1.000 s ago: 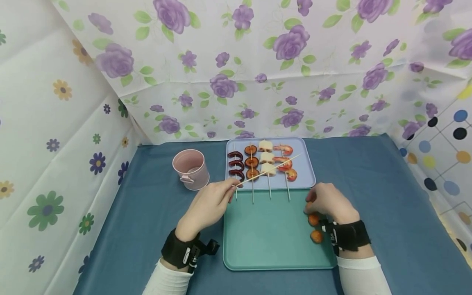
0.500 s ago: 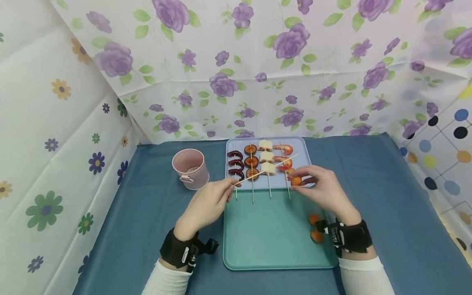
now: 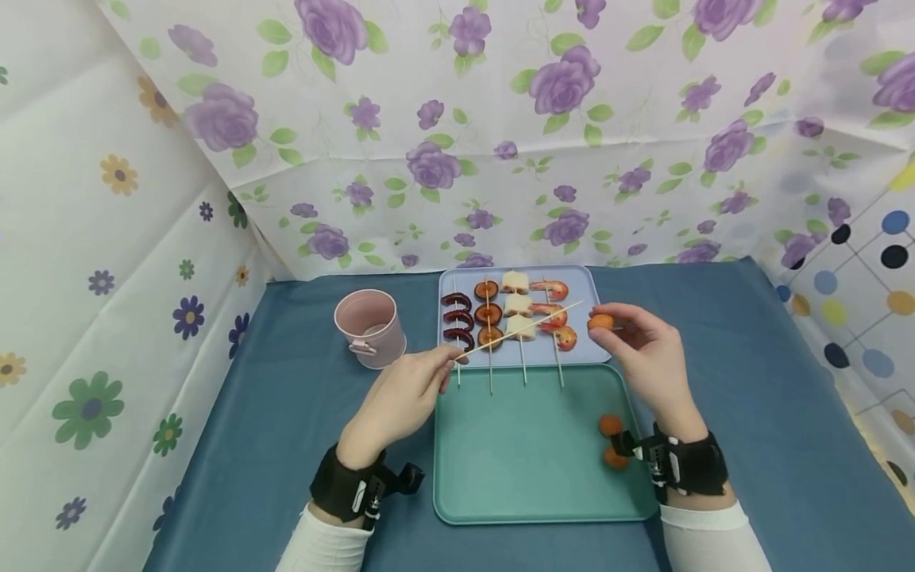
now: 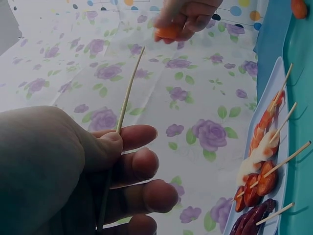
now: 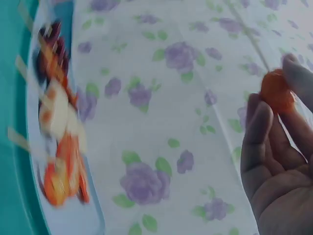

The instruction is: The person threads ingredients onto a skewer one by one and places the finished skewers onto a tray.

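My left hand (image 3: 396, 403) pinches a bare wooden skewer (image 3: 532, 326) between thumb and index finger; it slants up to the right over the lilac tray. Its point (image 4: 141, 51) shows free of food in the left wrist view. Just right of the tip, my right hand (image 3: 649, 367) holds a small orange-brown ball (image 3: 601, 322) between thumb and fingers. That ball (image 5: 277, 92) is apart from the skewer tip in the head view. Two similar balls, an upper ball (image 3: 610, 425) and a lower ball (image 3: 615, 457), lie on the green tray (image 3: 515, 453), partly behind the right wrist camera.
On the lilac tray (image 3: 592, 349) lie skewers of tentacle pieces (image 3: 457, 318), mushroom slices (image 3: 488, 314), white chunks (image 3: 518, 305) and shrimp (image 3: 549, 314), handles toward me. A pink bucket (image 3: 370, 328) stands left of it. Patterned cloth walls (image 3: 429, 222) enclose the blue table (image 3: 286, 445).
My right hand has lifted one ball off the green tray, carried it up and left over the lilac tray's corner, then up and right past the skewer tip. The left hand stays nearly still.
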{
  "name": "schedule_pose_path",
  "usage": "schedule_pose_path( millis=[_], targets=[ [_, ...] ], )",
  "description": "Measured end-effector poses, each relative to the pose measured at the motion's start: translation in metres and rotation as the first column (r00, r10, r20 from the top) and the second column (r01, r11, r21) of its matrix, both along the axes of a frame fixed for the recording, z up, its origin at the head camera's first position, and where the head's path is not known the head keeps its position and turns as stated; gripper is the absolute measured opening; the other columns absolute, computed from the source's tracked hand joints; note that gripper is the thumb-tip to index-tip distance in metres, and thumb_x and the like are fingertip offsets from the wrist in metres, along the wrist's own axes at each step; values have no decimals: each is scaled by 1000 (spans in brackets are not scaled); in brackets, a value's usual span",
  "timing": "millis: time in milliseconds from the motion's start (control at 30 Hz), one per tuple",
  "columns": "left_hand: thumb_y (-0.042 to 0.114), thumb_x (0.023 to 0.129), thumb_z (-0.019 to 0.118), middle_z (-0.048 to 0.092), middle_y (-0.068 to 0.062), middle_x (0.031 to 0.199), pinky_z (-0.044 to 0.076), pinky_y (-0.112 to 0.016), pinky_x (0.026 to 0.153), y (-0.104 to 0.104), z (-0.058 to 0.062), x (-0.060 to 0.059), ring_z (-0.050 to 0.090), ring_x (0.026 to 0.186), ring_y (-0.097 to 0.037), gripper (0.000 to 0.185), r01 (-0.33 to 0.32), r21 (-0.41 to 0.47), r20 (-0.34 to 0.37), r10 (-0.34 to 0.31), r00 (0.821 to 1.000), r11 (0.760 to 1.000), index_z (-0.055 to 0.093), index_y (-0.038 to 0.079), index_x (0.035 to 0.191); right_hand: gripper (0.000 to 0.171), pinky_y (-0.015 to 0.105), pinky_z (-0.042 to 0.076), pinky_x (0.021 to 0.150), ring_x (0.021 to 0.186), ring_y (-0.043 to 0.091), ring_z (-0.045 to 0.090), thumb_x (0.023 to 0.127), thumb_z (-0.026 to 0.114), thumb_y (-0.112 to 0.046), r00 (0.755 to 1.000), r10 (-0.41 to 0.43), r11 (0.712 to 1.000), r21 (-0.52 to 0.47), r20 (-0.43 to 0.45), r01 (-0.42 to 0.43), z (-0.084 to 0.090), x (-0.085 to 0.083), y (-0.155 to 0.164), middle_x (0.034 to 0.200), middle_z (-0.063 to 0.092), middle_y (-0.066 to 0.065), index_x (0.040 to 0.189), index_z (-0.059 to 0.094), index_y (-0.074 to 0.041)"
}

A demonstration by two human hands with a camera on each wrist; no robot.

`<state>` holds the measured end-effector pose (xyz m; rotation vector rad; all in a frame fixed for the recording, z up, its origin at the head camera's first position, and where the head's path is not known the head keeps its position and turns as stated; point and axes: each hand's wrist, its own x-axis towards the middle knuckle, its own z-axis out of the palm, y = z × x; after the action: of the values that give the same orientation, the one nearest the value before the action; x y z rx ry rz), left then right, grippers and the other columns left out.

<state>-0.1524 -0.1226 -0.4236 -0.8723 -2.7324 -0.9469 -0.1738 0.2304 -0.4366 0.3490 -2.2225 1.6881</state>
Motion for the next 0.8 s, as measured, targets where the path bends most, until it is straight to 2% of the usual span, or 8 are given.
schedule_pose_path(
  millis=[67,133,200,267,367,567,800],
  targets=[
    [8,115,49,47,11,72,32,-28,58,0,0,0,37,58,-6,21,3,-1,-2,-3,1000,1000,69,11,119,27,21,55,77,97,16,71,101,76,-9,999,-13,996,-83,41,16,2,1,-1,113,77,1,127,73,-2],
    [8,115,49,46,11,71,31,-28,58,0,1,1,35,58,-6,19,10,-7,-1,-10,1000,1000,68,12,116,25,22,55,77,97,17,71,104,72,-13,997,-3,981,-193,76,18,2,1,-3,114,77,3,127,71,0],
    [8,115,49,46,11,71,30,-27,58,1,1,1,34,57,-6,19,14,-10,5,-14,1000,1000,67,12,114,25,23,55,79,97,17,71,108,67,-17,993,41,944,-329,110,-3,2,0,-5,116,77,6,127,67,-1],
    [9,115,49,46,12,71,31,-27,57,1,2,2,34,57,-5,19,19,-13,10,-19,1000,1000,67,13,113,24,23,56,80,96,17,72,110,62,-21,985,101,892,-451,139,-28,2,0,-7,116,77,8,126,64,-2],
    [9,115,49,46,12,71,32,-27,57,3,3,3,36,57,-5,19,27,-14,16,-26,1000,1000,67,13,115,27,22,57,82,95,15,72,112,55,-28,970,176,834,-549,168,-56,2,0,-11,115,75,7,126,60,-5],
    [9,115,49,45,13,72,33,-27,58,3,2,3,38,58,-4,20,30,-25,15,-30,999,999,68,14,114,32,21,57,80,92,14,73,112,53,-36,964,186,843,-535,189,-57,1,0,-16,109,75,3,125,62,-8],
    [5,113,50,46,12,72,33,-27,57,4,3,4,38,58,-5,20,30,-40,18,-30,999,999,68,14,114,36,21,56,80,92,13,73,113,49,-40,967,171,855,-516,187,-52,1,0,-16,110,75,4,123,63,-8]
  ],
)
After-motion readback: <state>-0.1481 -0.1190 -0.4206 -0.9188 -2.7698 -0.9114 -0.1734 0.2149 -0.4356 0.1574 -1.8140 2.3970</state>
